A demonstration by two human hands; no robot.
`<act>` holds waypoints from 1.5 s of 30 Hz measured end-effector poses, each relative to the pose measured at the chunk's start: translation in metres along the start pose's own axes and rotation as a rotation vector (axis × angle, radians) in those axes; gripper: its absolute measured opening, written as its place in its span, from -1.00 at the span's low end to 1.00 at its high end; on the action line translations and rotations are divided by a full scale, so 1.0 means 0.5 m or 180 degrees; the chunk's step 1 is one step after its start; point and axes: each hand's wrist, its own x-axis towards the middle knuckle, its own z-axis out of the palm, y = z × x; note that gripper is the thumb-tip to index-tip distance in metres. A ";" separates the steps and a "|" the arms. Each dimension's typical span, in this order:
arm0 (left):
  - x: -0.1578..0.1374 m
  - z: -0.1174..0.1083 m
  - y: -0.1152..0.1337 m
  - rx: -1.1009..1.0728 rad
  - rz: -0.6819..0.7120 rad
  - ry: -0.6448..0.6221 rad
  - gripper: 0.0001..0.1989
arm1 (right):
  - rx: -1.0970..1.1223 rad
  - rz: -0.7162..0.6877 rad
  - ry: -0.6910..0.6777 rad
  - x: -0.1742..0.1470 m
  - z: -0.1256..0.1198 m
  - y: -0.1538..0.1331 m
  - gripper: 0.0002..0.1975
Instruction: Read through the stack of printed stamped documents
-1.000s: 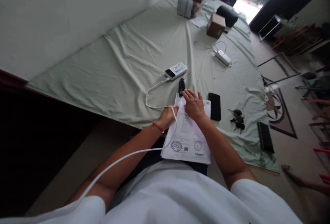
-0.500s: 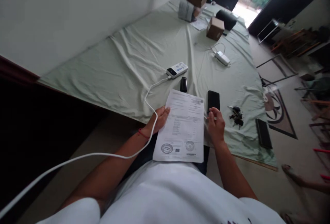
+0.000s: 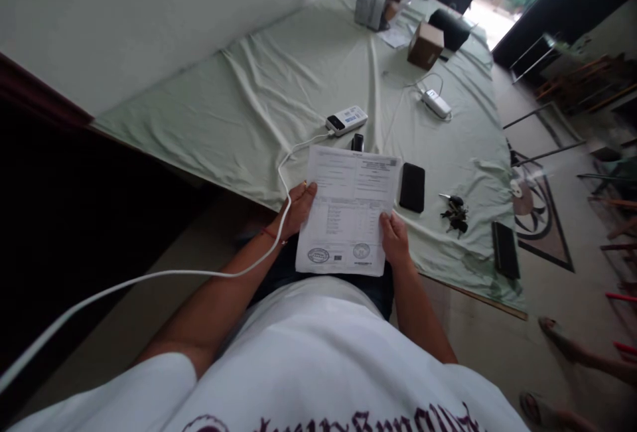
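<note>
A printed paper document [image 3: 348, 213] with two round stamps near its bottom is held up in front of my lap. My left hand [image 3: 301, 205] grips its left edge, thumb on the face. At the opposite edge my right hand [image 3: 395, 236] pinches the sheet, thumb in front. Whether there is more than one sheet I cannot tell. Just beyond the top edge lies a small black object [image 3: 357, 142], partly covered by the paper. A white power bank [image 3: 347, 120] with a white cable [image 3: 199, 273] plugged in sits behind it. The cable passes over my left forearm.
A black phone [image 3: 413, 188], a bunch of keys [image 3: 455, 214] and a dark flat case [image 3: 506, 249] lie right on the green tablecloth [image 3: 298, 80]. Farther back are a white device [image 3: 436, 104] with a cord and cardboard boxes [image 3: 426, 46]. Another person's feet [image 3: 557, 336] show at lower right.
My right hand has moved left from beside the phone and taken hold of the document's right edge. The document is now more squarely facing me, and the view has shifted slightly.
</note>
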 end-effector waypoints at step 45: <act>0.001 -0.002 -0.020 0.0199 -0.0677 -0.0363 -0.50 | 0.1248 0.0019 0.0494 -0.006 0.014 0.013 -0.54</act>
